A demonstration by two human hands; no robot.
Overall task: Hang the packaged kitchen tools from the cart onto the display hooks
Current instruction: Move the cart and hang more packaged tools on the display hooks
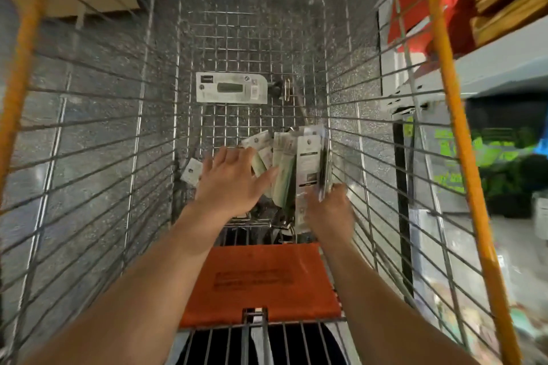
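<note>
The bundle of packaged tools stands nearly upright against the cart's right wire wall, its lower end inside the fingers of the right hand and its hang-tab ends rising past the fingertips. Those fingers are curled around the bundle, with the thumb on its near face. Motion blur hides how many packs the grasp takes in.

Just left of the bundle, a fan of loose packs leans against it. It lies under and just beyond the fingertips of the left hand. That hand is released, palm down, with 4 fingers straight and spread. Its thumb stretches right until it touches a pale green pack in the fan. Whether the fingertips press on the packs or hover above them cannot be told.

1 small carded pack lies on the cart floor just left of the left little finger. 1 single package lies flat on the wire floor well beyond both sets of fingertips. Behind the wrists, near the person, is the orange seat flap.
</note>
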